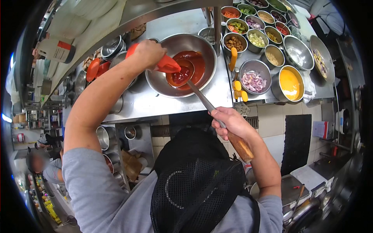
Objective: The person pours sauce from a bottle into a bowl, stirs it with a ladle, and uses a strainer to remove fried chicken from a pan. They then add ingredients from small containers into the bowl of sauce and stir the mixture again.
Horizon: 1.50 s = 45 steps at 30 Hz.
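Observation:
My left hand (149,53) is closed round a red squeeze bottle (168,65), tipped with its nozzle end over a ladle. My right hand (232,123) grips the long handle of this ladle (204,100), which ends in a wooden grip. Dark red sauce (181,77) fills part of the ladle's bowl. Beneath it, more red sauce (197,62) covers the bottom of a wide steel mixing bowl (157,83) on the steel counter (145,105). Whether sauce is flowing from the bottle I cannot make out.
To the right stand several steel containers of chopped food, a bowl of sliced onions (254,79) and a pot of yellow liquid (290,83). Yellow-handled tools (233,58) sit at the counter's side. A shelf edge (159,13) overhangs the back. Another person (52,171) is at far left.

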{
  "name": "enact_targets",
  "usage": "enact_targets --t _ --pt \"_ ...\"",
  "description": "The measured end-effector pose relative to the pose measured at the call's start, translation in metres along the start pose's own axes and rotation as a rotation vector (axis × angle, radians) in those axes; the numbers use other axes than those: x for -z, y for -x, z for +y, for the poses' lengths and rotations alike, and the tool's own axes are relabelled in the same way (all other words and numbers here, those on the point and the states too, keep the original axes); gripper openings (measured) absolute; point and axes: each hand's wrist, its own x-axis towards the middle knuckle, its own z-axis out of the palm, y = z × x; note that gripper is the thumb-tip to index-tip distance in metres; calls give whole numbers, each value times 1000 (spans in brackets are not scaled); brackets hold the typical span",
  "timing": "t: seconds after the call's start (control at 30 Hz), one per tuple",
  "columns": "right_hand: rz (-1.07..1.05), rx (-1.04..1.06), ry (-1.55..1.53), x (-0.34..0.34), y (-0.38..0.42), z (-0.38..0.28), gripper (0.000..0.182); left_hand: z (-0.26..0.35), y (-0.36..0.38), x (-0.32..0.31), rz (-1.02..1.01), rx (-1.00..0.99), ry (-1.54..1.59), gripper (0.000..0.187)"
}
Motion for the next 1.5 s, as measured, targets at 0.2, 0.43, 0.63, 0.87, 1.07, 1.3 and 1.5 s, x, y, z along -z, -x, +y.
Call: enact_targets --t 0.2,0.43,0.63,0.87,1.07,1.3,1.5 --pt "-13 8 0 0 -1 1 22 1 1 -23 168 -44 -59 53" --pt "16 -3 7 -3 2 -1 24 1 16 -19 87 -33 -47 50" --pt "23 0 -4 -1 -1 1 24 -3 25 -23 75 17 -29 47" --pt "34 -8 -6 -2 0 3 35 1 25 -39 178 20 -43 41" --pt "14 11 -34 -3 1 0 24 -2 24 -30 122 16 -28 38" --pt "11 11 -44 -2 0 3 23 -1 31 -15 36 -8 -8 40" --pt "12 25 -15 0 -1 2 23 1 38 -14 127 4 30 48"
